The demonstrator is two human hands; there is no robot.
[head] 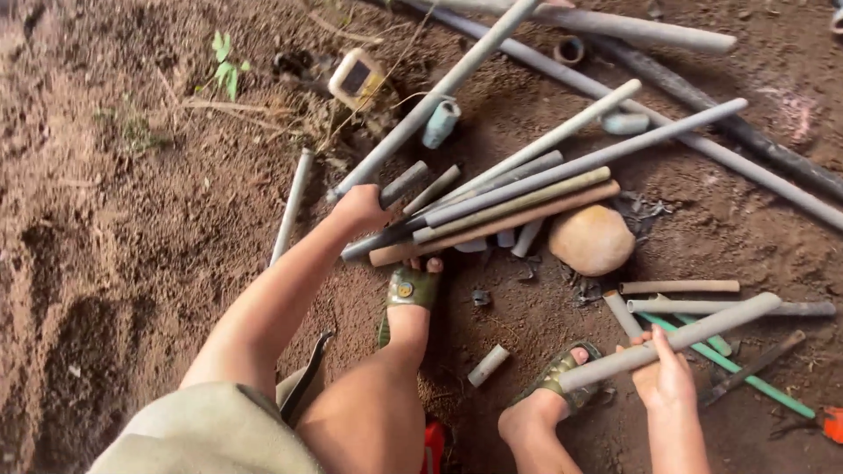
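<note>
Left hand (360, 211) closed round ends of grey pipe bundle (518, 197) on soil, w/ round stone (591, 239) just beside; right hand (665, 379) curled round single grey pipe (672, 341), held above green rod (729, 364) nr sandalled foot (562, 377)

Grey pipes (562, 167) fan toward two o'clock over reddish-brown soil (132, 246); one tan pipe (492, 226) among them. A beige stone (591, 239) sits centre-right. Olive-green sandals (411, 290), a green rod (746, 373) at four o'clock.
</note>
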